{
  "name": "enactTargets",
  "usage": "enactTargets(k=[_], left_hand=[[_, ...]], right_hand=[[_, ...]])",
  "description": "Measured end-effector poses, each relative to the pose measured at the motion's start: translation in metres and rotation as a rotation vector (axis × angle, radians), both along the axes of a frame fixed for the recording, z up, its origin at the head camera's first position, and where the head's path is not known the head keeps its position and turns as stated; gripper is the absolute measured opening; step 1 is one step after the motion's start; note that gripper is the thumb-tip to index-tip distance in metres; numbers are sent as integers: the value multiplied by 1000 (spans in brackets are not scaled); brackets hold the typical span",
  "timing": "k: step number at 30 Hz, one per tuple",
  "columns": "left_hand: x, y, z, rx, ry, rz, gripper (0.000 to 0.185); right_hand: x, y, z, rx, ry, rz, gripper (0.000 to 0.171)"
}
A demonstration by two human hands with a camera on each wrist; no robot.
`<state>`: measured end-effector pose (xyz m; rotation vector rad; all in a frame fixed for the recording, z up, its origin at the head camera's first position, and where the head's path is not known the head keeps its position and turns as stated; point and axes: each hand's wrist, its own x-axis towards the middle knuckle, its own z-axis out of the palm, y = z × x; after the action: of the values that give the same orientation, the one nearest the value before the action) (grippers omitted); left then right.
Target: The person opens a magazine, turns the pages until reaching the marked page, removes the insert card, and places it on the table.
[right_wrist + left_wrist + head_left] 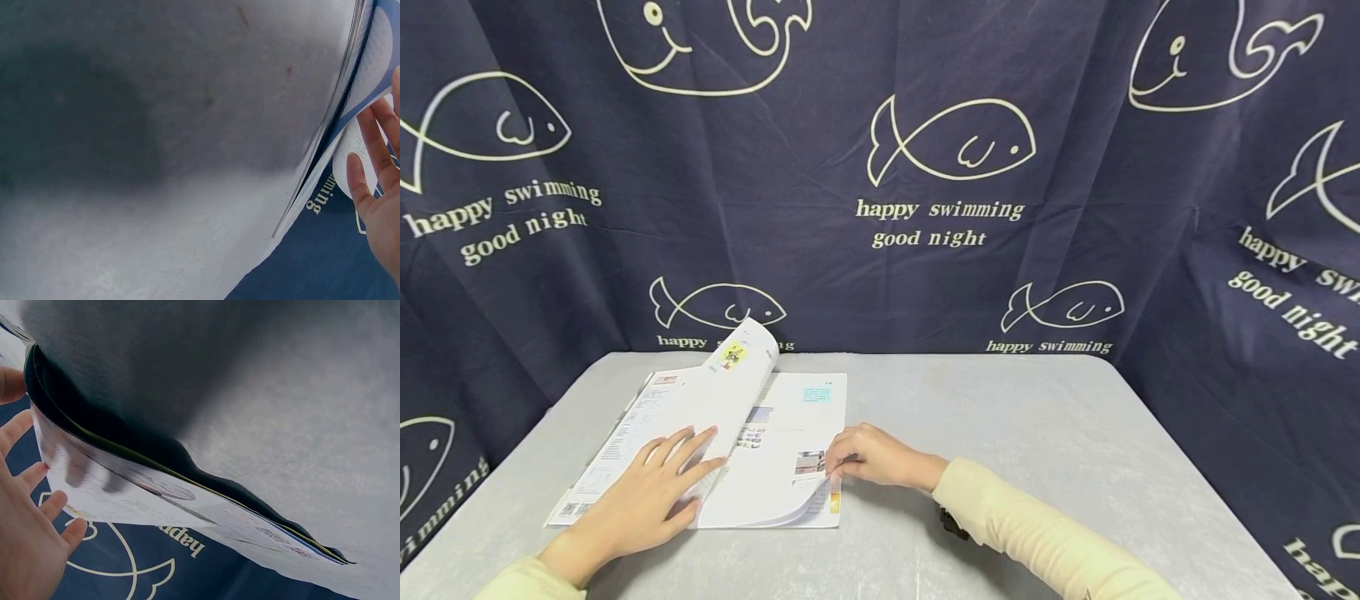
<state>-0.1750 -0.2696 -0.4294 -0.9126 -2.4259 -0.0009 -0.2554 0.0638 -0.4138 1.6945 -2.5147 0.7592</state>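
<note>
An open softcover book with white printed pages lies on the table. A loose page stands half turned near its spine, its top curling to the right. My left hand rests spread on the left-hand pages, fingertips by the base of that raised page. At the right edge of the book, my right hand pinches a page's edge between thumb and fingers, and the lower corner lifts in a curve. In the left wrist view, the fingers lie along the book's pages. The right hand's fingers show beside bent pages in the right wrist view.
The grey table extends to the right of the book. Behind it hangs a dark blue curtain with white fish drawings and lettering, which also flanks both sides. A small black device sits under the right wrist.
</note>
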Motion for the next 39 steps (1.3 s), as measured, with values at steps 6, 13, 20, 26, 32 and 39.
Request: enactTargets(k=[6, 13, 20, 26, 32, 39], left_hand=[[1, -1, 0, 7, 4, -4, 47], [2, -2, 0, 10, -5, -1, 43], [4, -4, -2, -9, -26, 28, 38], [5, -4, -3, -38, -33, 47, 36], [4, -3, -4, -47, -33, 59, 36], [6, 1, -4, -41, -73, 106, 47]], right_hand=[[-2, 1, 0, -18, -6, 24, 8], [-1, 1, 0, -29, -34, 37, 9], [0, -1, 1, 0, -16, 17, 9], [1, -1, 2, 15, 4, 3, 9], [1, -2, 4, 12, 5, -10, 8], [2, -2, 6, 17, 27, -27, 9]])
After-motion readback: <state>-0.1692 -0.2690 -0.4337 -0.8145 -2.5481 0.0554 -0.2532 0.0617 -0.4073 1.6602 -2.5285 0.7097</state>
